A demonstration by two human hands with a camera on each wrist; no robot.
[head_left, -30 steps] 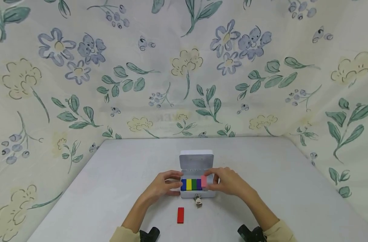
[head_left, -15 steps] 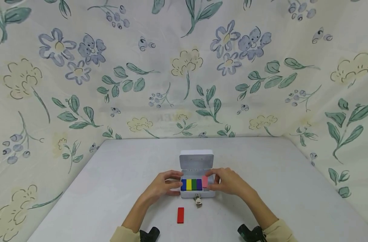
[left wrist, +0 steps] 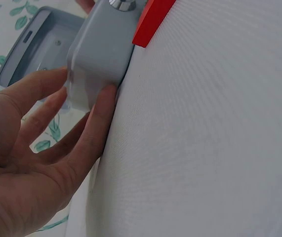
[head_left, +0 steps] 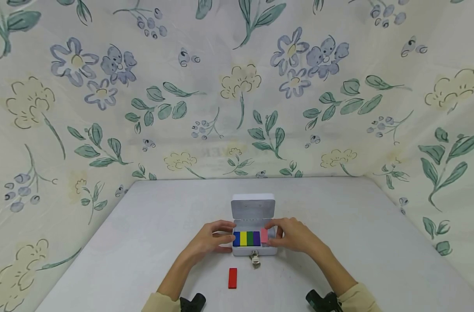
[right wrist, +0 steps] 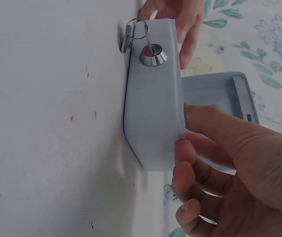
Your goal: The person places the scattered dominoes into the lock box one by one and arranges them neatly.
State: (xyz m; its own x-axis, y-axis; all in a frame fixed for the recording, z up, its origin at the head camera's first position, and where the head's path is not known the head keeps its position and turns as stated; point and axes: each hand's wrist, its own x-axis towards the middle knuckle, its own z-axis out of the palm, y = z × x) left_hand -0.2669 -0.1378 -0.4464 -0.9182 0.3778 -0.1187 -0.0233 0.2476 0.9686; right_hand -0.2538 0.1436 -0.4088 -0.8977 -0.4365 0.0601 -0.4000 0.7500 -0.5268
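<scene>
A small light-grey metal box [head_left: 242, 251] with a lock stands on the white table, its lid [head_left: 253, 209] raised at the back. Inside lies a row of flat blocks: blue [head_left: 237, 239], yellow [head_left: 243, 239], green [head_left: 250, 239] and purple [head_left: 256, 239]. At the row's right end, my right hand [head_left: 297, 236] pinches a pink block [head_left: 264, 236] between thumb and fingers; in the right wrist view the box wall hides that block. My left hand [head_left: 209, 239] holds the box's left end, fingers spread about its side [left wrist: 89, 74]. A red block [head_left: 232, 278] lies in front of the box.
Keys on a ring [head_left: 255, 261] hang from the lock [right wrist: 153, 55] on the box's front. Flower-printed cloth [head_left: 237, 86] rises behind and beside the table [head_left: 163, 203]. Black wrist cameras [head_left: 323, 300] sit at both cuffs.
The pink block has shifted slightly right with my right hand, and a narrow gap now shows beside the purple block. My left hand, the box and the red block stay put.
</scene>
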